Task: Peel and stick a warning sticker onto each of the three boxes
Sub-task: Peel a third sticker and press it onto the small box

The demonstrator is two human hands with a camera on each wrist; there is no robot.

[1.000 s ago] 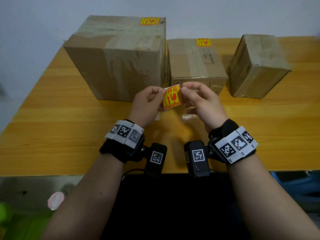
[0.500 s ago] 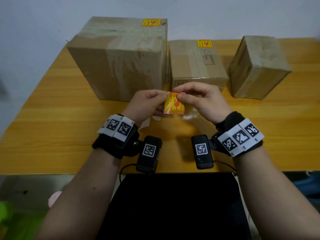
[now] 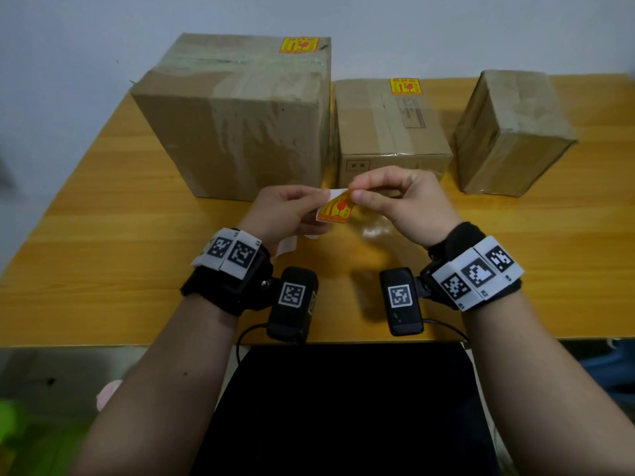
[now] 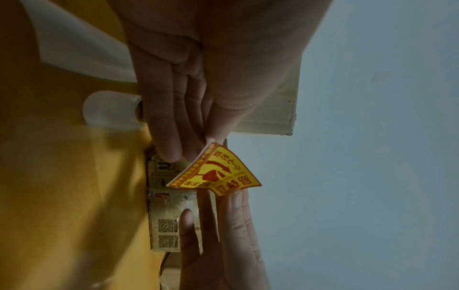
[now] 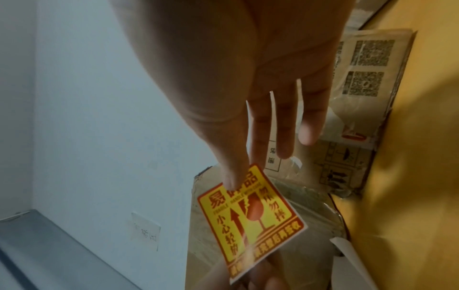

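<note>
Both hands hold one yellow and red warning sticker (image 3: 335, 209) above the table, in front of the boxes. My left hand (image 3: 292, 213) pinches its white backing at the left side. My right hand (image 3: 395, 197) pinches the sticker's top corner, which is curled away from the white backing. The sticker (image 4: 218, 172) bends between the two hands in the left wrist view, and the sticker (image 5: 250, 219) shows its printed face in the right wrist view. The large box (image 3: 240, 118) and the middle box (image 3: 388, 132) each carry a yellow sticker on top. The right box (image 3: 508, 132) has a bare top.
The three boxes stand in a row along the back of the wooden table (image 3: 103, 235), against a pale wall. White backing paper (image 3: 287, 245) lies on the table under my left wrist. The front half of the table holds only my hands.
The sticker has tipped from upright to lying flatter. My right hand has lifted its top corner off the white backing, which now shows behind it.
</note>
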